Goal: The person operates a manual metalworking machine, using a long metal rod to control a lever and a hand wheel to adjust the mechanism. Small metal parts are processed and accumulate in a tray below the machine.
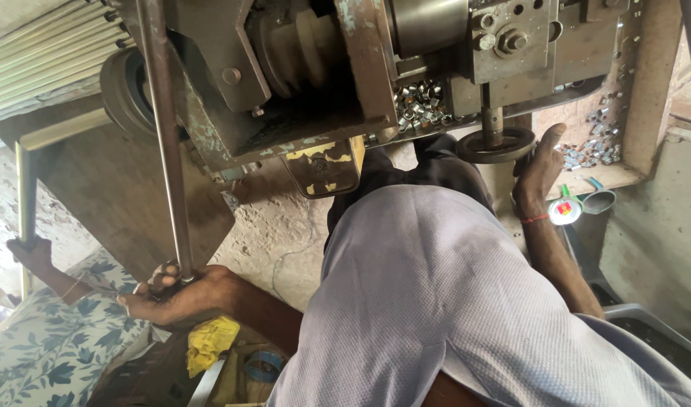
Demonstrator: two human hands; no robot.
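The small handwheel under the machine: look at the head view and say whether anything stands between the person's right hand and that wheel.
Nothing visible does. The right hand lies right beside the dark handwheel, at its rim, with no object between them. The left hand is far off, gripping the long metal rod.

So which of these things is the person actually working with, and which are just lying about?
In use:
- long metal rod, end held in the left hand
- black handwheel under the machine, touched by the right hand

Lying about:
- small metal rings in the machine's tray
- yellow cloth
- roll of blue tape
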